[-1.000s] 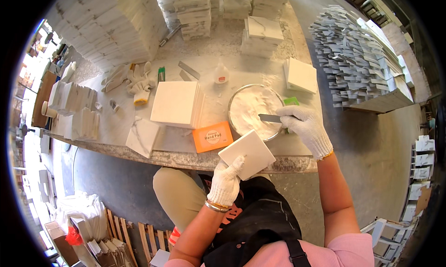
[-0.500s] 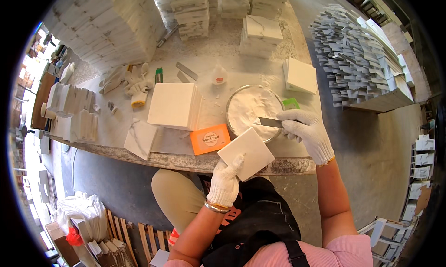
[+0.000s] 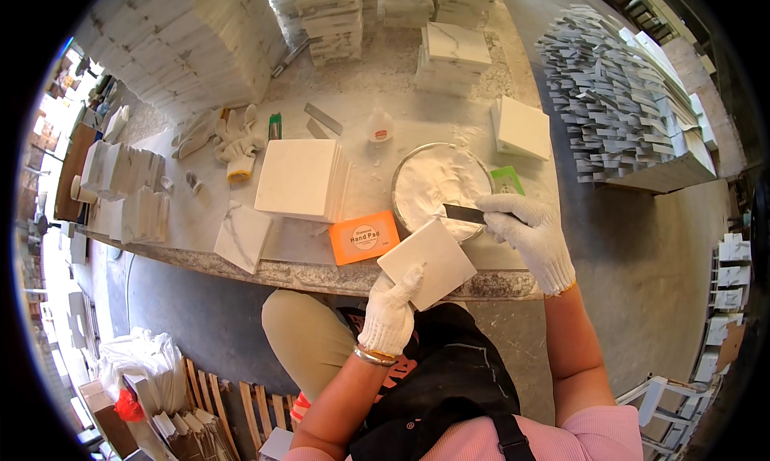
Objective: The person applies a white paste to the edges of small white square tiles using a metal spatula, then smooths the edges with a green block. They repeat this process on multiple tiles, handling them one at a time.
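Note:
My left hand (image 3: pixel 391 307), in a white knit glove, grips a square white tile (image 3: pixel 430 262) by its near left edge, the thumb on its upper face. This tile is held in front of the table's edge. My right hand (image 3: pixel 536 236), gloved the same way, is closed around a putty knife (image 3: pixel 464 213). The knife's tip is at the tile's far corner, above the near rim of a round tub (image 3: pixel 395 190) of white paste (image 3: pixel 439 180). An orange hand pad (image 3: pixel 364 238) lies left of the held tile.
Left of the tub stand a stack of white tiles (image 3: pixel 297 178) and a leaning veined tile (image 3: pixel 243 236). Spare gloves (image 3: pixel 237 144), loose metal blades (image 3: pixel 323 119) and a small squeeze bottle (image 3: pixel 380 127) lie farther back. Green packet (image 3: pixel 507 180) beside the tub; tall tile stacks (image 3: pixel 180 44) behind.
My right hand has turned slightly, and the knife's face now looks darker. The tile in my left hand has barely shifted.

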### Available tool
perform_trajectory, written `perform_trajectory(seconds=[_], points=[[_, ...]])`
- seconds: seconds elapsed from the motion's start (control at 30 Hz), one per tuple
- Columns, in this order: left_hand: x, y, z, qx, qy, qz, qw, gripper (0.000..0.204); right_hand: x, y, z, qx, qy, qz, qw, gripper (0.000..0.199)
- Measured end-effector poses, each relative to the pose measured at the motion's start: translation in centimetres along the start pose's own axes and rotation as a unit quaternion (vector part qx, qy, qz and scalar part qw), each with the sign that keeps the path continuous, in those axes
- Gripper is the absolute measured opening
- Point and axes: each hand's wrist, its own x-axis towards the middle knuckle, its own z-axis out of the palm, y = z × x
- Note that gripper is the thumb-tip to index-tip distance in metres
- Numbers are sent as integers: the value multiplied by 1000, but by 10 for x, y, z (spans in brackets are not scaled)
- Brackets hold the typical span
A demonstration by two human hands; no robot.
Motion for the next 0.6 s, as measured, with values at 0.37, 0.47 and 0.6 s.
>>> perform_trajectory(seconds=[0.37,0.47,0.6], points=[[0,1,-1,2,-4,-5,1000,51,-1,2,3,-58,38,-88,994,22],[-1,2,0,2,-6,-2,1000,51,0,4,3,-33,44,-80,995,24],[0,1,0,-5,-6,-2,1000,51,7,14,0,-48,43,-80,995,22]])
